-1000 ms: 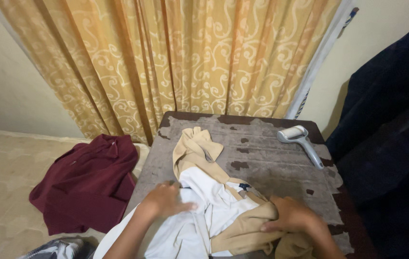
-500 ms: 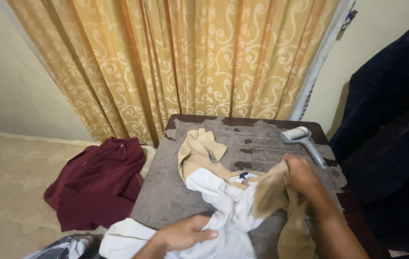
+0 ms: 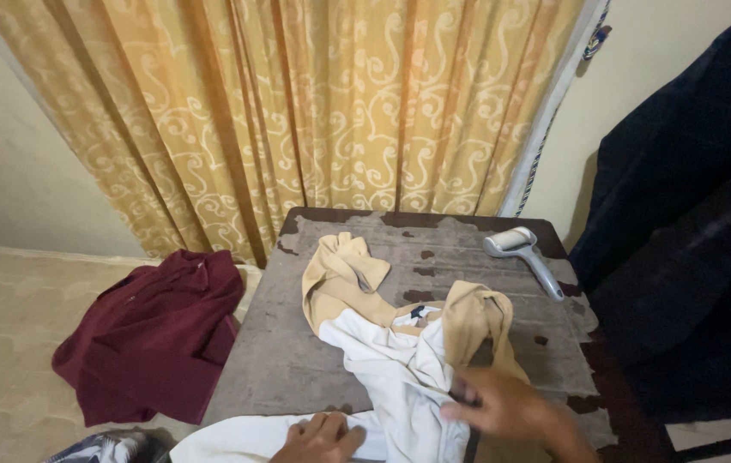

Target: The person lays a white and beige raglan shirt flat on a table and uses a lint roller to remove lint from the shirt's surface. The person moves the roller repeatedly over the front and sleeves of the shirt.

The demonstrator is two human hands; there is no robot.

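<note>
A white and tan shirt (image 3: 400,343) lies crumpled on a small worn table (image 3: 297,351). One tan sleeve (image 3: 340,270) points toward the curtain, the other (image 3: 477,321) is folded up on the right. My left hand (image 3: 321,437) rests on the shirt's white hem at the table's near edge, fingers curled into the cloth. My right hand (image 3: 503,407) pinches the shirt's fabric at the near right, just below the folded tan sleeve.
A grey lint roller (image 3: 522,257) lies at the table's far right corner. A maroon garment (image 3: 151,330) is spread on the floor to the left, with patterned cloth (image 3: 104,447) below it. A yellow patterned curtain (image 3: 297,111) hangs behind; dark fabric (image 3: 683,231) hangs on the right.
My right hand let the raised tan sleeve drop onto the shirt and came back toward me to the near right. My left hand slid slightly nearer along the white hem.
</note>
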